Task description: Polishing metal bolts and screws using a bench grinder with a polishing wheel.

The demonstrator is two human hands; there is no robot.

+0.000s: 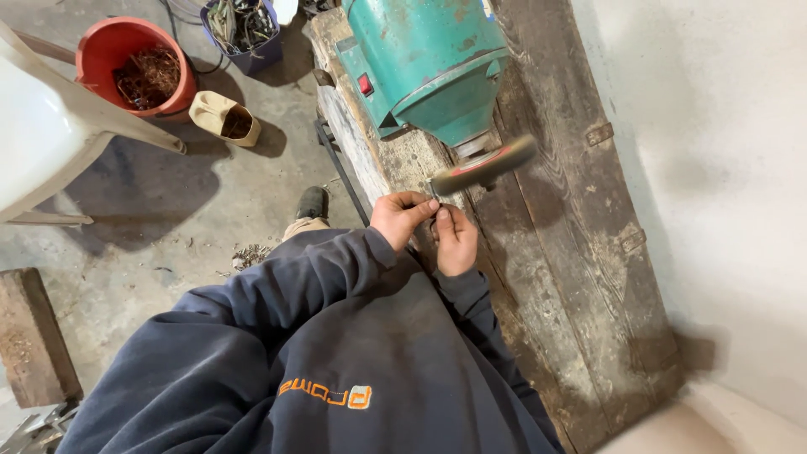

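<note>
**A:** What is being held up to the wheel?

**B:** A small dark metal piece [434,217], too small to name more exactly. The left hand [402,217] pinches it between thumb and fingertips, and the right hand [455,240] closes round its lower end. It sits just under the rim of the grinding wheel [486,166] on the green bench grinder [429,67]; whether it touches the rim I can't tell.

**A:** The wheel looks smeared.

**B:** Blurred, so I judge it is spinning. That makes finger placement the main thing: both sets of fingertips are very near the rim. I'd keep the pinch low on the piece, so that only metal meets the wheel.

**A:** And pressure?

**B:** Light, I'd say. A piece that small could snatch and fly, or heat up fast in bare fingers. Brief touches, with the forearms braced against the body or on the worn wooden surface [572,252], should hold it steady.

**A:** Anything else close by?

**B:** The cuffs of the dark sweatshirt [336,361] come right up to the wrists, and I'd keep them away from the wheel. The rest is well apart on the concrete floor [193,210]: a red bucket [134,63] of rusty scraps, a small tan container [225,119] beside it, a dark blue tub [244,29] of metal bits and a white plastic chair [50,126].
</note>
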